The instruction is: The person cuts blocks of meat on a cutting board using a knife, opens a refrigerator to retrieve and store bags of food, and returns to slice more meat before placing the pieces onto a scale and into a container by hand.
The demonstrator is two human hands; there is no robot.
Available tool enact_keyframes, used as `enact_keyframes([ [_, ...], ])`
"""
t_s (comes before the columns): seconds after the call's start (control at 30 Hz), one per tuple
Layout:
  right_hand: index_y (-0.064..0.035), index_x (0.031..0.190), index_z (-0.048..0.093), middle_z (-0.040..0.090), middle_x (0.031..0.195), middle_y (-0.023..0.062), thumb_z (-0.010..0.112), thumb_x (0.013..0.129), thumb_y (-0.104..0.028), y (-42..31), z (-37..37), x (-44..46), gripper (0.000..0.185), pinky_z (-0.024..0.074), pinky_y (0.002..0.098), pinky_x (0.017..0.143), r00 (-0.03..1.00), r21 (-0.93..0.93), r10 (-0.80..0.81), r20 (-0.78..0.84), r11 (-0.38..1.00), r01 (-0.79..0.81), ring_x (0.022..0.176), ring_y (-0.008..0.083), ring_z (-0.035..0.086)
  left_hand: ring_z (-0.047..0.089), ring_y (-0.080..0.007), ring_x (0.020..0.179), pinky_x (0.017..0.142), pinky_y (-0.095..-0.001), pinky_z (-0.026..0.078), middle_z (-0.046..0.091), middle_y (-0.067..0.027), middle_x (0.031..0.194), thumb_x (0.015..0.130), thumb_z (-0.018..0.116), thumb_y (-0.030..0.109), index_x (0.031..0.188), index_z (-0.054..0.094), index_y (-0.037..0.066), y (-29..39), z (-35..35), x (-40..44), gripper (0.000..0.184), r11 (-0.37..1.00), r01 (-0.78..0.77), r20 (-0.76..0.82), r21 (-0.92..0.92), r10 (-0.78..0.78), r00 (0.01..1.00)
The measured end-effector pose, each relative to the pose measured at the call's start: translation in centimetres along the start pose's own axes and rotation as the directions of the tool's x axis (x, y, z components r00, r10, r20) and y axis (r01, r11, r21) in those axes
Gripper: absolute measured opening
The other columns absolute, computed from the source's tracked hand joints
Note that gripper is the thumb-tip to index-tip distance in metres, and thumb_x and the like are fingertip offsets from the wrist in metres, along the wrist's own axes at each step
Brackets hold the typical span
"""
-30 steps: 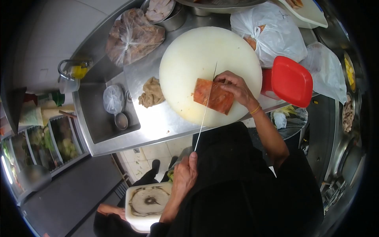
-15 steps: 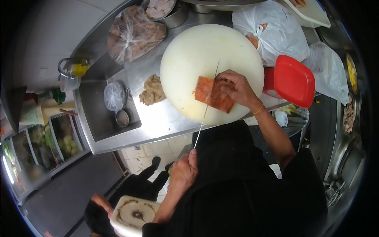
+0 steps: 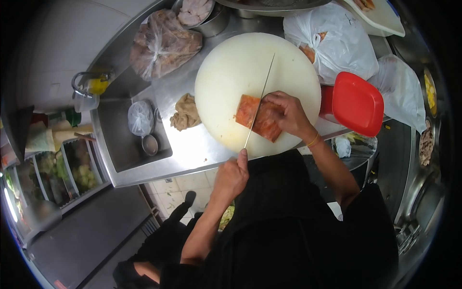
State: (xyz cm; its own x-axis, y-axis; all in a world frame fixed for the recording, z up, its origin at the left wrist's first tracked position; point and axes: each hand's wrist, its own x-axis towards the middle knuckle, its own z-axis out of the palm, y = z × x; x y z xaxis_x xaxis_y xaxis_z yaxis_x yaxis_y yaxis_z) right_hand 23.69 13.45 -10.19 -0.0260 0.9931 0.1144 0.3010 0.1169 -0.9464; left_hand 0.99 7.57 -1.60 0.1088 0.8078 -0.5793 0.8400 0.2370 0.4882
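Note:
My left hand is closed round the handle of a long, thin knife, whose blade points away from me. The blade lies across a reddish-brown slab of roasted meat on the round white cutting board. With fingers bent, my right hand holds the slab's right part, just beside the blade. Some of the meat is hidden under those fingers. How deep the edge sits in the meat is hard to see.
A red plastic container and a tied white bag stand right of the board. Left are a crumpled brown cloth, a bag of brownish food and a sink. Another person's dark-clothed leg shows below, near the counter's edge.
My left hand has pushed the knife forward, away from my body, across the meat. My right hand stays on the slab. The other person's pale container has left the view.

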Motion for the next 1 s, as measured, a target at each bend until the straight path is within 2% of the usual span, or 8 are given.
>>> enact_keyframes([
  [0.1,0.0055,0.104,0.068,0.068,0.106,0.018,0.064,0.079,0.002,-0.6,-0.7,0.2,0.026,0.053,0.033,0.081,0.996,0.027,0.059,0.065,0.998,-0.061,0.094,0.0318,0.068,0.058,-0.058,0.083,0.077,-0.0596,0.047,0.059,-0.0401,0.079,0.104,0.038,0.043,0.081,0.062,-0.01,-0.6,0.3,-0.9,0.063,0.999,0.045,0.005,-0.008,-0.045,0.999],
  [0.2,0.002,0.103,0.07,0.069,0.105,0.0176,0.067,0.081,-0.003,-3.2,-0.9,1.2,0.022,0.0529,0.0339,0.081,0.983,-0.13,0.181,0.033,0.976,-0.176,0.097,0.0303,0.067,0.059,-0.0575,0.085,0.078,-0.0595,0.046,0.06,-0.0401,0.081,0.104,0.037,0.047,0.082,0.062,-0.01,-1.8,0.4,-2.8,0.066,0.996,0.085,0.029,-0.005,-0.085,0.996],
  [0.27,-0.003,0.105,0.07,0.069,0.109,0.0161,0.071,0.083,-0.012,-5.7,-0.2,4.0,0.024,0.0502,0.038,0.087,0.966,-0.258,-0.185,-0.182,0.957,0.135,0.104,0.03,0.064,0.058,-0.0573,0.086,0.078,-0.0591,0.046,0.06,-0.0398,0.082,0.104,0.036,0.048,0.082,0.061,-0.01,-2.4,0.9,-4.4,0.067,0.989,0.146,0.045,-0.016,-0.145,0.988],
  [0.33,-0.009,0.125,0.063,0.059,0.133,0.0158,0.065,0.091,-0.031,-4.4,0.8,8.1,0.04,0.0396,0.0459,0.106,0.914,-0.437,-0.403,-0.041,0.831,0.346,0.129,0.0311,0.05,0.058,-0.0575,0.085,0.078,-0.0591,0.046,0.061,-0.0387,0.081,0.104,0.036,0.049,0.081,0.061,-0.008,-2.7,1.4,-4.7,0.066,0.991,0.13,0.025,-0.024,-0.129,0.991],
  [0.43,-0.0151,0.142,0.049,0.037,0.155,0.0129,0.048,0.097,-0.049,-0.3,4.2,9.8,0.057,0.0216,0.0507,0.119,0.944,-0.721,-0.317,0.092,0.632,0.283,0.147,0.0303,0.026,0.059,-0.0572,0.081,0.075,-0.0595,0.046,0.061,-0.0372,0.078,0.103,0.038,0.049,0.079,0.06,-0.007,-3.2,1.9,-4.5,0.064,0.994,0.11,-0.005,-0.018,-0.11,0.994],
  [0.53,-0.0191,0.15,0.038,0.021,0.163,0.009,0.036,0.099,-0.058,0.1,4.1,9.9,0.065,0.0096,0.0527,0.122,0.973,-0.737,-0.155,0.171,0.635,0.231,0.152,0.0283,0.009,0.059,-0.0563,0.076,0.072,-0.06,0.047,0.061,-0.0357,0.075,0.103,0.041,0.048,0.078,0.059,-0.005,-3.6,2.5,-4.3,0.061,0.994,0.107,-0.014,-0.015,-0.107,0.994],
  [0.87,-0.0192,0.15,0.041,0.017,0.164,0.0083,0.037,0.098,-0.059,1.7,4.4,9.8,0.065,0.0055,0.0537,0.122,0.974,-0.743,-0.166,0.157,0.629,0.227,0.152,0.0294,0.007,0.06,-0.0554,0.071,0.066,-0.0619,0.048,0.062,-0.0339,0.073,0.102,0.044,0.046,0.075,0.056,-0.002,-4.4,3.8,-2.7,0.057,0.993,0.103,-0.015,0.061,-0.102,0.995],
  [1.0,-0.0193,0.151,0.039,0.015,0.164,0.0095,0.043,0.098,-0.055,2.3,4.6,10.0,0.064,0.0072,0.0558,0.121,0.976,-0.72,-0.15,0.159,0.658,0.219,0.152,0.0327,0.006,0.06,-0.0555,0.071,0.066,-0.0618,0.048,0.061,-0.0345,0.072,0.102,0.045,0.046,0.074,0.056,-0.002,-3.8,3.7,-2.6,0.057,0.993,0.097,-0.022,0.065,-0.096,0.995],
])
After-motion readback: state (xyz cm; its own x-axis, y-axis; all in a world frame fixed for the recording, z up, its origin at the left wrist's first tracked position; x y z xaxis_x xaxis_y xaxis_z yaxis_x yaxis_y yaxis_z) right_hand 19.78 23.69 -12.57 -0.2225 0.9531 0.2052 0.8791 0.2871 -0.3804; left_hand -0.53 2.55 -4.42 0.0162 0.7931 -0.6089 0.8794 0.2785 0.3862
